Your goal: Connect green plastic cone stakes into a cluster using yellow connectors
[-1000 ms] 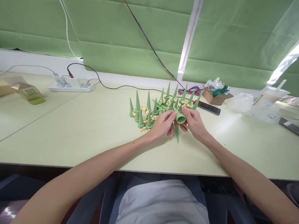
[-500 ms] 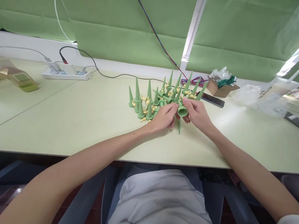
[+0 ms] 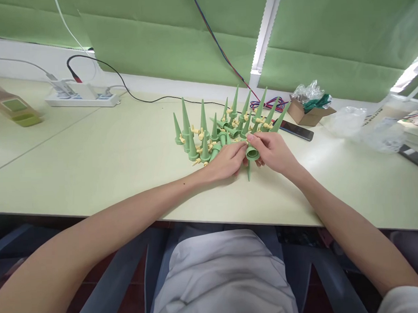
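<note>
My right hand (image 3: 273,150) pinches a green plastic watering spike (image 3: 253,153) by its wide ringed end, with the round open mouth turned toward me. Closed at the left side of the same piece, my left hand (image 3: 229,160) has its thumb and fingertips against it; the fingers underneath are partly hidden. A green pointed tip (image 3: 249,173) sticks out below, between both hands, and I cannot tell which piece it belongs to. Just beyond them stand several upright green spikes (image 3: 185,122) with small yellow valves (image 3: 194,129) beside them, and a few spikes lie on their sides.
A dark phone (image 3: 296,130) and an open cardboard box (image 3: 310,114) lie at the right back. Farther right are clear plastic bags (image 3: 347,122), a drink cup (image 3: 391,114) and another phone (image 3: 416,157). A white power strip (image 3: 83,100) with cables sits at the back left of the table (image 3: 91,181).
The view has shifted slightly, so most things sit a little higher and farther left. Both hands keep their grip at the same spike with little visible movement.
</note>
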Available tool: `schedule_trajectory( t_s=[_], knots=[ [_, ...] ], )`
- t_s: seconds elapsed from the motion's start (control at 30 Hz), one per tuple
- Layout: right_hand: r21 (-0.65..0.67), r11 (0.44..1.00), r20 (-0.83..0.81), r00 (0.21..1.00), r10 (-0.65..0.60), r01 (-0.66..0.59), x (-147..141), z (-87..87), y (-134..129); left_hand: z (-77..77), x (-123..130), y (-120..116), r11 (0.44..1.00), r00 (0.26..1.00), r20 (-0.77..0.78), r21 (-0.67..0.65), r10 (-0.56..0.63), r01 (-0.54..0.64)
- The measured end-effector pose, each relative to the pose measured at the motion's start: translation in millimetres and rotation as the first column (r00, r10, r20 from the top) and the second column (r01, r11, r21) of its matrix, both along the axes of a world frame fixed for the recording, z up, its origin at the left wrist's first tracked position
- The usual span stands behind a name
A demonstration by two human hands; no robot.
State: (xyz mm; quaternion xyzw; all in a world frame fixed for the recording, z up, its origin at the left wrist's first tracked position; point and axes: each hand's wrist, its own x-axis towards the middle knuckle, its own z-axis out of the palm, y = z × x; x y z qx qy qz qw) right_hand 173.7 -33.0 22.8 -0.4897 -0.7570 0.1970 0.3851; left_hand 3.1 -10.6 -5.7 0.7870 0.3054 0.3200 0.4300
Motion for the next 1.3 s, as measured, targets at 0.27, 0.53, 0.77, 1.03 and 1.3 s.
schedule_trajectory(
  t_s=[0.27, 0.53, 0.77, 1.03, 1.3],
  knots=[
    [-0.028, 0.998, -0.158, 0.987, 0.043, -0.048, -0.7, -4.3, 2.0, -0.2, 3.1, 1.9, 0.967, 0.982, 0.189, -0.242, -0.029, 0.076],
    [0.002, 0.998, -0.077, 0.995, 0.058, -0.058, -4.3, -7.7, 2.0, 4.3, 3.3, 2.4, 0.936, 0.969, 0.247, -0.343, 0.014, 0.074],
    [0.024, 0.999, -0.062, 0.997, 0.043, -0.042, -5.5, -8.5, 1.3, 2.0, 1.7, 3.2, 0.969, 0.971, 0.233, -0.248, 0.058, 0.001],
    [0.048, 0.998, -0.040, 0.999, 0.033, -0.031, -6.9, -8.5, 1.1, -1.1, 1.2, 4.2, 0.980, 0.969, 0.241, -0.198, 0.063, -0.014],
    [0.034, 0.999, -0.050, 0.998, 0.029, -0.027, -7.9, -8.7, 1.2, -2.5, 1.1, 4.0, 0.985, 0.969, 0.244, -0.175, 0.048, -0.005]
  ],
)
